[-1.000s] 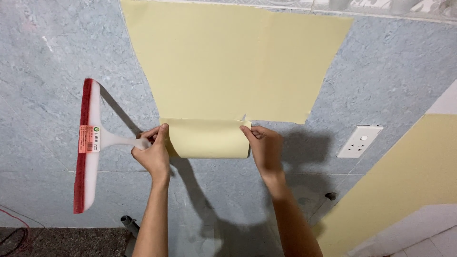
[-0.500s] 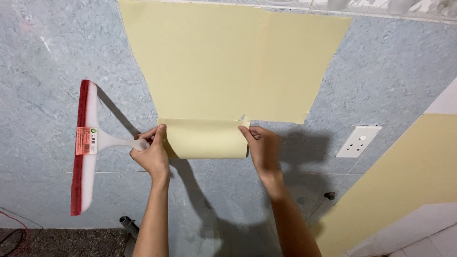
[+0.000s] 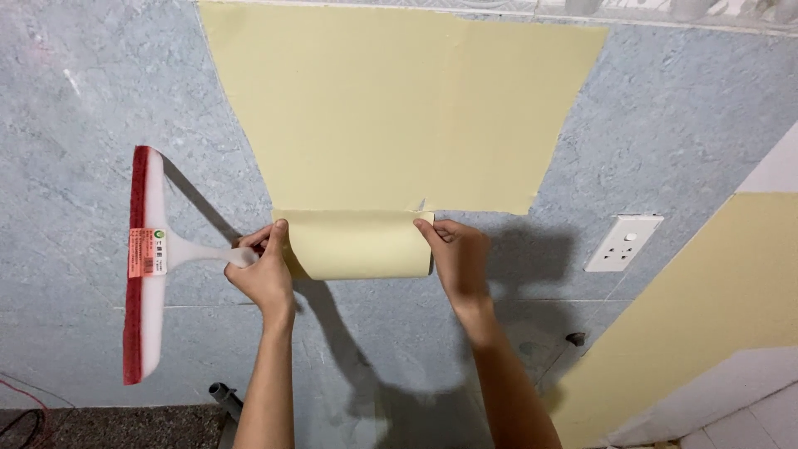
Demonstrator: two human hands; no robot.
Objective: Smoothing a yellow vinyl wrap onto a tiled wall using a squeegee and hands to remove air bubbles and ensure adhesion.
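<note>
A pale yellow wallpaper sheet (image 3: 399, 108) is stuck on the blue-grey wall (image 3: 665, 125). Its lower end is still a roll (image 3: 357, 245), held against the wall between both hands. My left hand (image 3: 264, 274) grips the roll's left end and also holds the handle of a white squeegee (image 3: 148, 258) with a red blade, which stands upright to the left. On the roll's right end sits my right hand (image 3: 457, 254), fingers wrapped over the edge.
A white wall socket (image 3: 623, 243) sits right of the roll. Another yellow panel (image 3: 706, 308) covers the lower right wall. A small dark fitting (image 3: 575, 339) pokes out below. Red and black cables (image 3: 25, 416) lie on the floor at lower left.
Both hands and the roll have shifted slightly down the wall, and the squeegee has moved with the left hand.
</note>
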